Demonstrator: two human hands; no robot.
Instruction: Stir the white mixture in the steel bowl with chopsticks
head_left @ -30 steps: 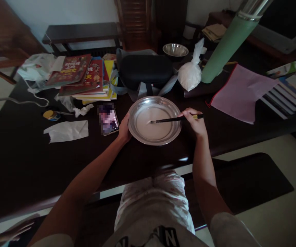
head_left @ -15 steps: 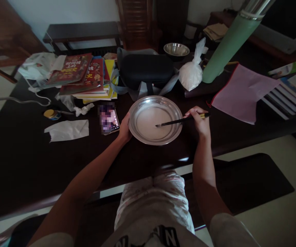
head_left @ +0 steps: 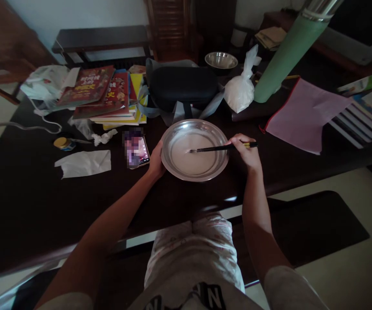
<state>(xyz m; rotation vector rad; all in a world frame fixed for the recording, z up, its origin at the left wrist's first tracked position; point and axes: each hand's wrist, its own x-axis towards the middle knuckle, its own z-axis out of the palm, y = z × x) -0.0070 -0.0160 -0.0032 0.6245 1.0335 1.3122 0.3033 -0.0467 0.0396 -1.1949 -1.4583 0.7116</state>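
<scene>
A wide metal bowl [head_left: 220,165] stands on the dark table in front of me, with a pale whitish liquid [head_left: 192,160] in it. My left hand [head_left: 156,160] grips the bowl's left rim, its fingers partly hidden behind the wall. Closed round a pair of dark chopsticks [head_left: 213,148] with gold ends, my right hand [head_left: 246,150] is at the bowl's right side. The chopsticks reach over the rim, and their tips are in the liquid near the middle. A lit phone [head_left: 137,148] lies just left of my left hand.
Behind the bowl sit a black case [head_left: 183,86], a knotted bag of white powder [head_left: 238,94] and a tall green bottle [head_left: 287,60]. Books [head_left: 89,86], a small jar [head_left: 64,144] and a paper sheet [head_left: 84,164] lie left; a pink mesh pouch [head_left: 305,114] lies right.
The chopsticks' tips have moved left and slightly up within the liquid. My right hand has shifted a little left with them; my left hand stays on the rim.
</scene>
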